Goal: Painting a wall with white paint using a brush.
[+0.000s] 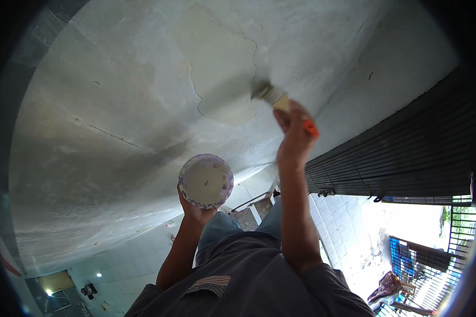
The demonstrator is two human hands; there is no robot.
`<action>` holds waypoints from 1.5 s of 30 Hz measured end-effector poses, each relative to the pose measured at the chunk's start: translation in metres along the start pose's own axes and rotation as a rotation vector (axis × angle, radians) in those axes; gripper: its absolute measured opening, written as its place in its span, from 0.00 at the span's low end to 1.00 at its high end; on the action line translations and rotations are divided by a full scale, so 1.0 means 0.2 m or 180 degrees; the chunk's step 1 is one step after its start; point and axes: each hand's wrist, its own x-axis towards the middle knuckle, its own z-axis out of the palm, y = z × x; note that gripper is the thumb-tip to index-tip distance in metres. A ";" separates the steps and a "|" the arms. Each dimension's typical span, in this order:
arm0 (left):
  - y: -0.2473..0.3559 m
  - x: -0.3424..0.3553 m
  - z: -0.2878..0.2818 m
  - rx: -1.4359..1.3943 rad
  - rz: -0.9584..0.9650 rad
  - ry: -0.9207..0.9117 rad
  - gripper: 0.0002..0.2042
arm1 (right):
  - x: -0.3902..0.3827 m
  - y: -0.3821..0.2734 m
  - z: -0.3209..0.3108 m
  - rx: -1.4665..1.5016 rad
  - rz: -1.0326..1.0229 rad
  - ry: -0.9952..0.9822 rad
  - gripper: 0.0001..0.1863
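Observation:
My right hand (295, 129) is raised and closed around the handle of a paintbrush (272, 97), which has a pale ferrule and an orange handle end. Its bristles touch the grey wall (143, 68) at the right edge of a pale, irregular patch (222, 79) with a dark wavy outline. Lower down, my left hand (197, 211) grips a round tub (206, 179) from below. Light, creamy paint fills the tub, and its rim is smeared with white and purple. The left fingers are mostly hidden behind the tub.
A long crack (106, 132) runs across the wall at left. Dark slatted shutters (396, 142) stand on the right. Below my legs is a support (251, 214) over a tiled floor (333, 211). Cloth (387, 285) and a metal grille (433, 274) lie lower right.

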 end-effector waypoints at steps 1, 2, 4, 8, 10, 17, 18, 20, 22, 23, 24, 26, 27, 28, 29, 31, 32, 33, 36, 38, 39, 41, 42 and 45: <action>0.00 0.01 -0.02 0.0001 0.0035 -0.0061 0.33 | 0.00 -0.08 0.02 -0.0011 0.0003 0.0002 0.12; -0.01 0.01 -0.02 -0.0009 0.0028 -0.0057 0.33 | 0.00 -0.15 0.03 0.0487 -0.0111 -0.0151 0.12; -0.01 0.01 -0.04 -0.0006 0.0035 -0.0062 0.33 | -0.01 -0.15 0.02 0.0985 -0.0199 -0.0311 0.12; -0.03 0.03 -0.03 -0.0027 -0.0034 0.0013 0.33 | 0.01 0.26 -0.23 0.1017 0.0041 -0.0247 0.13; -0.04 0.03 -0.06 -0.0154 -0.0053 -0.0069 0.34 | -0.05 0.51 -0.38 0.0607 0.0498 0.0193 0.17; -0.05 0.06 -0.24 -0.0533 -0.0161 -0.0511 0.32 | -0.16 0.72 -0.52 -0.0640 0.0785 0.0754 0.14; -0.06 0.06 -0.25 -0.0480 -0.0035 -0.0171 0.32 | -0.14 0.63 -0.43 -0.0471 0.0764 0.0664 0.13; -0.06 0.08 -0.31 -0.0410 0.0125 0.0168 0.32 | -0.10 0.32 -0.22 -0.0223 0.0483 0.0332 0.11; -0.08 0.11 -0.37 -0.0254 0.0172 -0.0025 0.31 | 0.00 0.02 -0.16 0.0599 -0.0437 -0.0124 0.12; -0.09 0.12 -0.39 -0.0259 0.0139 -0.0039 0.31 | 0.05 -0.11 -0.14 0.0750 -0.0721 -0.0275 0.13; -0.10 0.13 -0.41 -0.0260 0.0205 -0.0091 0.32 | 0.09 -0.20 -0.13 0.0907 -0.0998 -0.0428 0.14; -0.11 0.17 -0.45 -0.0259 0.0233 -0.0186 0.32 | 0.16 -0.24 -0.16 0.1074 -0.1193 -0.0500 0.15; -0.11 0.17 -0.47 -0.0220 0.0219 -0.0251 0.33 | 0.20 -0.23 -0.17 0.1268 -0.1342 -0.0595 0.15; -0.10 0.18 -0.48 -0.0179 0.0207 -0.0319 0.34 | 0.23 -0.20 -0.20 0.1279 -0.1373 -0.0588 0.15; -0.10 0.20 -0.51 -0.0165 0.0205 -0.0343 0.34 | 0.26 -0.16 -0.24 0.1655 -0.1154 -0.0771 0.16; -0.09 0.22 -0.57 -0.0029 0.0099 -0.0761 0.35 | 0.30 -0.03 -0.28 0.2033 -0.0957 -0.0958 0.16; -0.09 0.25 -0.59 -0.0006 0.0105 -0.0804 0.35 | 0.33 0.05 -0.28 0.2249 -0.0856 -0.0927 0.15; -0.09 0.26 -0.60 0.0001 0.0016 -0.0906 0.36 | 0.35 0.11 -0.28 0.2449 -0.0760 -0.0896 0.15; -0.08 0.28 -0.73 -0.0053 -0.0159 -0.1018 0.37 | 0.38 0.28 -0.18 0.3066 -0.0543 -0.1596 0.14; -0.07 0.30 -0.78 0.0292 -0.0125 -0.1058 0.38 | 0.36 0.34 -0.10 0.3197 -0.0438 -0.1713 0.13; -0.07 0.31 -0.78 0.0422 -0.0233 -0.0947 0.41 | 0.34 0.37 -0.07 0.3214 -0.0425 -0.1754 0.13; -0.07 0.34 -0.84 0.0409 -0.0401 -0.1048 0.42 | 0.30 0.42 -0.04 0.3124 -0.0465 -0.1771 0.13; -0.07 0.35 -0.88 0.0394 -0.0588 -0.1107 0.44 | 0.27 0.45 -0.01 0.3172 -0.0474 -0.1823 0.13; -0.05 0.38 -0.94 0.0417 -0.0861 -0.1122 0.44 | 0.22 0.50 0.02 0.3308 -0.0433 -0.2011 0.11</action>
